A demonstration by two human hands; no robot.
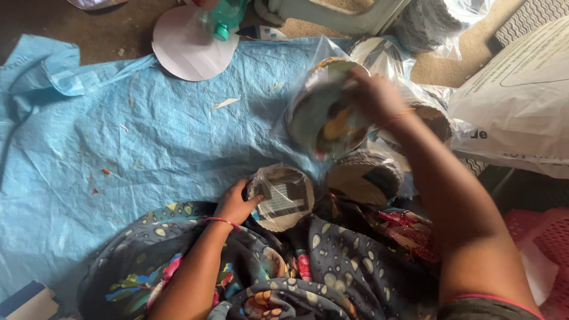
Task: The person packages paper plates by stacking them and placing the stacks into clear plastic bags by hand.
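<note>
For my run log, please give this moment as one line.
left hand: on wrapped round disc | right hand: grips blurred disc stack in clear bag | surface: blue tarp

Floor (89, 41) bears a crumpled blue tarp (118, 148). On its far edge lies a white paper disc (186, 50). Paper scraps (225, 103) dot the tarp centre.

A big blue sheet (118, 136) lay spread over the floor. At about eleven o'clock a white paper circle (188, 50) sat on its edge, with a green bottle (225, 18) touching it. At three o'clock there was a large white bag (521, 95). A pink basket (542, 243) sat at four o'clock.
</note>
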